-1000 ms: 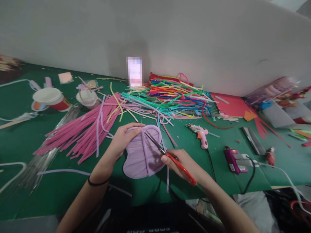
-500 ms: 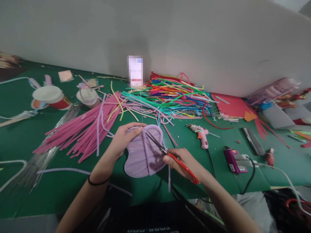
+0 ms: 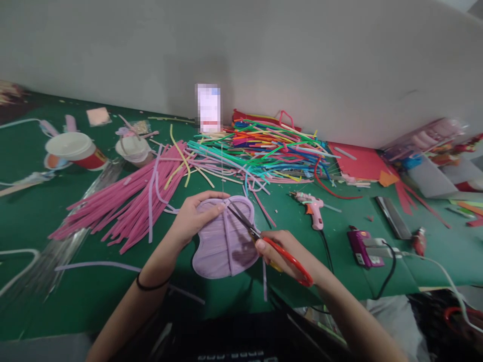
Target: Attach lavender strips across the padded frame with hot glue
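My left hand (image 3: pixel 196 216) grips the upper left edge of a lilac, lobed piece (image 3: pixel 213 254) made of pipe cleaners, thumb on top and the other fingers partly hidden behind it. A raised strip runs down the middle of the piece, and a thin wire (image 3: pixel 222 171) sticks up from its top edge. In my right hand (image 3: pixel 279 249) is a pair of scissors (image 3: pixel 290 259) with red handles. Their blades lie over the piece, tips at the wire's base beside my left thumb. A lilac strip (image 3: pixel 264 281) hangs below the right hand.
Pink pipe cleaners (image 3: pixel 128 196) lie to the left, and a multicoloured heap (image 3: pixel 264 146) spreads along the wall near a lit phone (image 3: pixel 209 108). To the right are a pink glue gun (image 3: pixel 313 208) and a purple power adapter (image 3: pixel 362 246) with cables. Paper cups (image 3: pixel 88 156) stand at left.
The scissors have shifted slightly right and down, and a yellow part of the handle now shows. My left thumb sits a little further right near the blade tips.
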Motion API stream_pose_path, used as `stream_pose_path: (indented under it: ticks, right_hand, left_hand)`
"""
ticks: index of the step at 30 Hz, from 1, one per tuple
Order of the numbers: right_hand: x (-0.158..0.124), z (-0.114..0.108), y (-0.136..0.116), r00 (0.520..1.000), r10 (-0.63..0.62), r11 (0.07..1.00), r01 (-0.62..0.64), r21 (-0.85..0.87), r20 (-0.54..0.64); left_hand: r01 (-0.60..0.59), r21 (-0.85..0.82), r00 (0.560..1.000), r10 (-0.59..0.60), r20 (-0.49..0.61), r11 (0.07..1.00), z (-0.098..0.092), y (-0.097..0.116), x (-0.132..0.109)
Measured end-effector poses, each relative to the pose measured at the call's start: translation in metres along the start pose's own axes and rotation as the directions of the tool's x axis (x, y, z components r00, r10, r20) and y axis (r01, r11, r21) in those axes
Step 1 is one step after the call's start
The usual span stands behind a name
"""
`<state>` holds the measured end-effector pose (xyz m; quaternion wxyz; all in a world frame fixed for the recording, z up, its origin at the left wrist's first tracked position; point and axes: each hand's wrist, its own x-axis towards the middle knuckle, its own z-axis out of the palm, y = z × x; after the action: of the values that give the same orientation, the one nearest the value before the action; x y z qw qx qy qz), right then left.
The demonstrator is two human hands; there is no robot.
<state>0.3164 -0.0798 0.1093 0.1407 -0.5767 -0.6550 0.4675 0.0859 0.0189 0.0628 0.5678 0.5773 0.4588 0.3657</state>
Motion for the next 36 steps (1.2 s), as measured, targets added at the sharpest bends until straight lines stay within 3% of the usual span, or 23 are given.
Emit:
stream_pose_path:
  ticks: [4,9,16,28,31,36]
  right_hand:
    - [-0.001,0.004,-0.001,1.0,0.024,0.999,-0.023,0.036,-0.014]
    - [0.0,0.011,0.005,0.995,0.026,0.998,-0.032,-0.062,-0.098]
    - [0.001,0.015,0.001,0.993,0.038,0.979,-0.06,-0.195,-0.114]
    - [-0.001,0.023,-0.007,0.978,-0.019,0.738,-0.127,-0.662,-0.209]
    - [-0.001,0.024,-0.008,0.969,-0.032,0.69,-0.156,-0.706,-0.245]
    - [0.0,0.025,-0.007,0.973,-0.009,0.707,-0.157,-0.689,-0.231]
  left_hand:
    - [-0.021,0.038,1.0,0.021,-0.011,0.999,0.001,0.004,-0.002]
    - [-0.022,0.032,1.0,0.022,-0.004,0.999,0.003,0.003,-0.003]
    - [-0.047,0.069,0.999,0.046,0.015,0.997,0.003,0.003,-0.003]
    - [-0.037,0.061,0.999,0.037,0.0,0.997,0.005,0.003,-0.004]
    - [-0.042,0.081,0.999,0.041,0.01,0.996,0.005,0.006,-0.005]
    - [-0.06,0.085,0.998,0.058,0.023,0.995,0.005,0.007,-0.005]
